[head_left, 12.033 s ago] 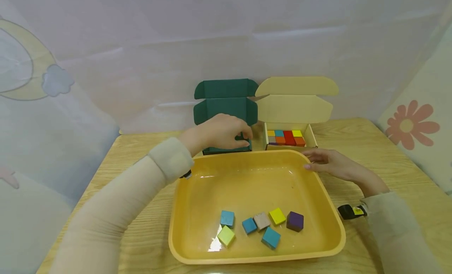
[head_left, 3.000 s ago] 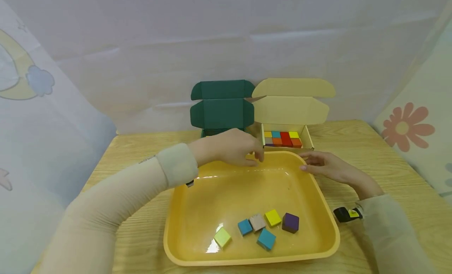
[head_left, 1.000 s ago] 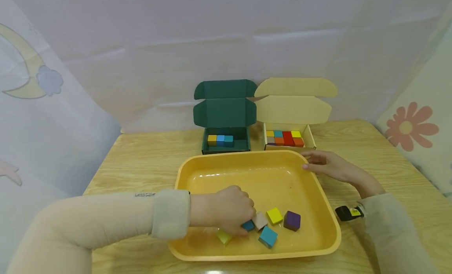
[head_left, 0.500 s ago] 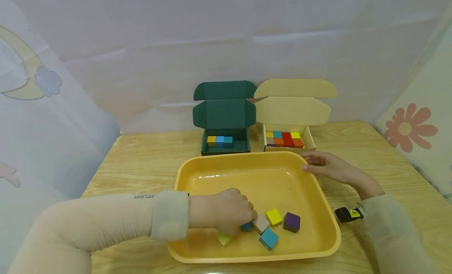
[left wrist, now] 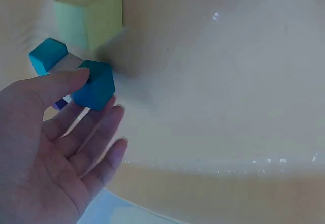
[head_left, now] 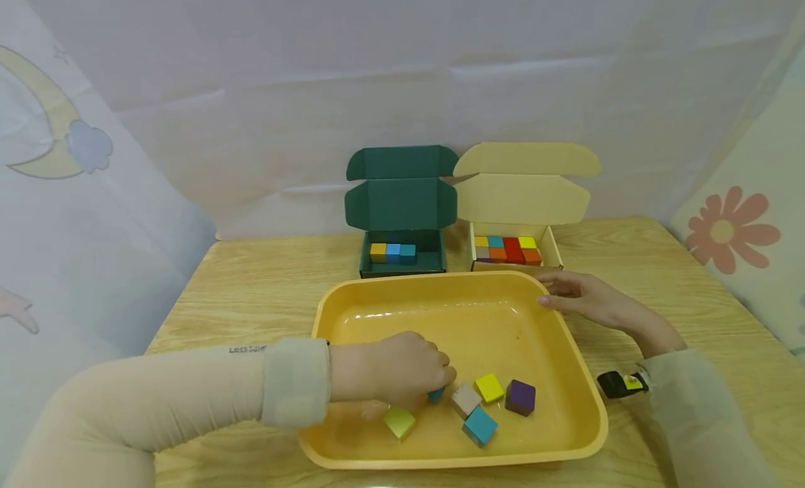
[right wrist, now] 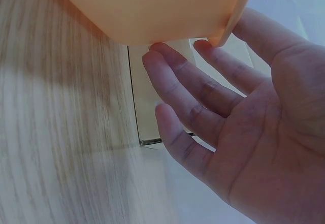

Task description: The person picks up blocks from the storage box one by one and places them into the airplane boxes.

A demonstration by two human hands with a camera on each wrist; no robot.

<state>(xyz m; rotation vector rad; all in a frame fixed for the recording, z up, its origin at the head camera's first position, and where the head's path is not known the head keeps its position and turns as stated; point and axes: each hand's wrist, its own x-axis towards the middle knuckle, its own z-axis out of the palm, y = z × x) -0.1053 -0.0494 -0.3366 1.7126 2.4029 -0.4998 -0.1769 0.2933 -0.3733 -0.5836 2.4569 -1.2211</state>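
Note:
Between thumb and fingertips, my left hand (head_left: 399, 370) pinches a blue cube (left wrist: 100, 89) low over the floor of the yellow tray (head_left: 453, 463). In the head view most of that cube is hidden behind the fingers. Near it in the tray lie a light green cube (head_left: 399, 424), a beige cube (head_left: 466, 400), a yellow cube (head_left: 489, 388), a teal cube (head_left: 480, 426) and a purple cube (head_left: 520, 397). My right hand (head_left: 588, 299) holds the tray's far right corner, thumb over the rim and fingers on the outside, as the right wrist view (right wrist: 254, 127) shows.
Behind the tray stands an open green box (head_left: 402, 268) with an orange, a light blue and a blue cube in a row. To its right, an open cream box (head_left: 551, 247) holds several coloured cubes. The wooden table (head_left: 245, 285) meets a printed backdrop.
My left hand has come from the green box down into the tray and taken hold of the blue cube, shifting it slightly left from the beige one. The right hand stays at the corner.

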